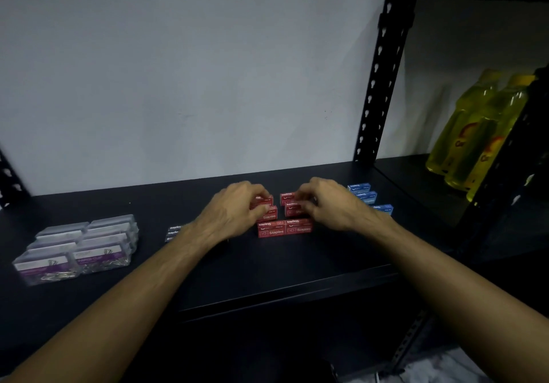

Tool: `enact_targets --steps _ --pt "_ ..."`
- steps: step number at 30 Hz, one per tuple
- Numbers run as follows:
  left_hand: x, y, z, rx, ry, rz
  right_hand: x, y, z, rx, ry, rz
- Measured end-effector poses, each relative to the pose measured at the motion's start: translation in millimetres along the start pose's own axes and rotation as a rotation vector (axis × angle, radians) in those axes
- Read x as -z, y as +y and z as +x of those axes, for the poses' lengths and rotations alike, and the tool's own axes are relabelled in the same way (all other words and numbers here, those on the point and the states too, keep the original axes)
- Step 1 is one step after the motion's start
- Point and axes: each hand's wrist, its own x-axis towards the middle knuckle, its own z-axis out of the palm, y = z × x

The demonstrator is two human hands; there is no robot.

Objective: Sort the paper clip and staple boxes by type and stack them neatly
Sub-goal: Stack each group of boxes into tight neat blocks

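Centre frame, on the black shelf (297,266), the left hand (234,210) and right hand (332,204) each pinch a box among the red staple boxes (284,228), six showing. Square their edges before stacking. Three blue staple boxes (364,194) right; clear paper clip boxes (80,246) lower left, count unclear.
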Motion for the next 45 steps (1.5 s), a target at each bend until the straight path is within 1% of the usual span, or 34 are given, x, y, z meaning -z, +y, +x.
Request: enact_targets --steps 4,8,14,18,33,41,45 --pt "-4.9 -7.6 13.1 0.031 -0.098 -0.003 -3.9 2.5 12.3 -0.031 -0.053 -0.041" --pt "-11.1 -10.5 19.4 0.011 -0.169 -0.061 -6.9 2.0 21.1 -0.024 -0.149 -0.019" --pt "-15.0 -7.5 24.2 -0.02 -0.161 -0.103 -13.1 3.7 29.0 -0.011 -0.198 0.06" --pt "-17.5 -6.3 26.7 -0.033 -0.154 -0.115 -15.9 3.1 31.4 0.008 -0.19 0.082" --pt "-14.6 -2.0 15.6 0.001 -0.199 -0.258 -11.0 1.9 17.2 0.004 -0.259 0.158" --pt "-10.2 1.9 6.0 0.008 -0.21 -0.26 -10.3 -1.9 10.5 -0.018 -0.282 0.161" --pt "-8.7 2.2 3.8 -0.012 -0.252 -0.202 -7.8 -3.9 7.4 -0.033 -0.35 0.156"
